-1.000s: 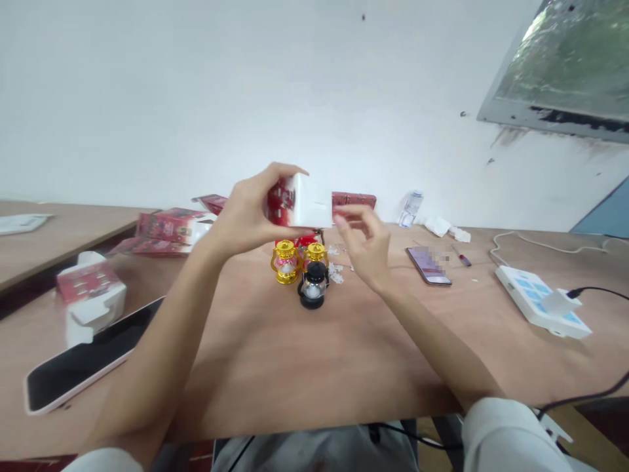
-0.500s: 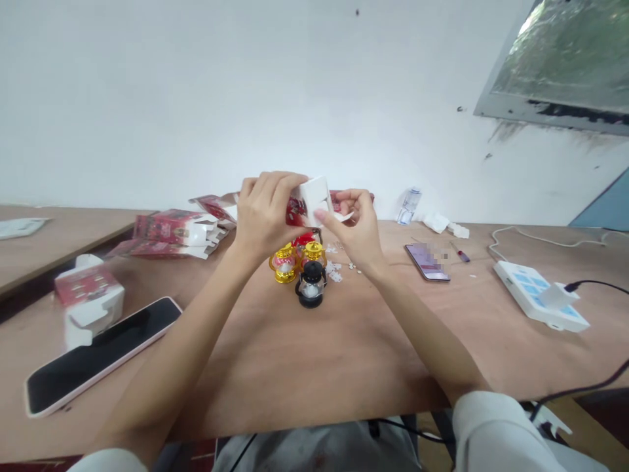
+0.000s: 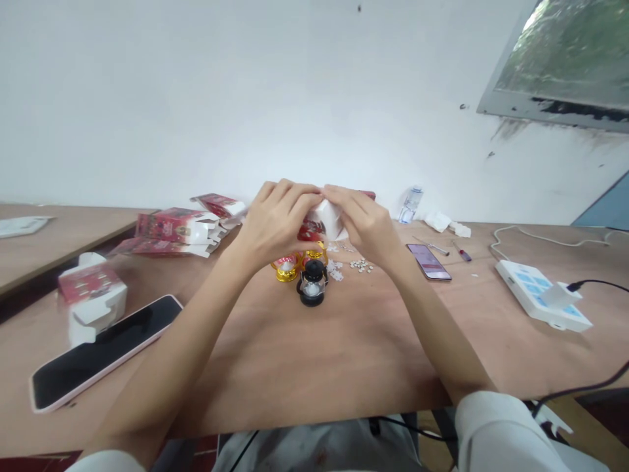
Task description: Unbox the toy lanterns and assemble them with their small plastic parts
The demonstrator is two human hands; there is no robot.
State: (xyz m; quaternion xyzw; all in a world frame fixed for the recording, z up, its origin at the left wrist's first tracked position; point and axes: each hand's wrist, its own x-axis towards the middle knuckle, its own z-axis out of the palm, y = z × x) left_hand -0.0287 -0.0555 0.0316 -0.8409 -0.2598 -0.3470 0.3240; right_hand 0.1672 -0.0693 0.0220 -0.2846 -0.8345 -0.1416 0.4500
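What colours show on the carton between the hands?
The carton shows printed red and white, in the head view.

Held box (image 3: 329, 221): smooth printed card
Black lantern (image 3: 312, 288): glossy plastic, clear body
Gold lanterns (image 3: 285, 275): shiny, metallic-looking
Table (image 3: 314, 354): smooth, wood-like, matt
Power strip (image 3: 528, 288): smooth plastic
Sleeve (image 3: 496, 426): matt cloth

Brown table (image 3: 304, 367); on it, red cartons (image 3: 171, 226); black lantern (image 3: 312, 285); pink-cased phone (image 3: 105, 354); screwdriver (image 3: 462, 252); white power strip (image 3: 533, 296)

Bright, diffuse light casts soft shadows on the table (image 3: 314, 354), details slightly blurred.
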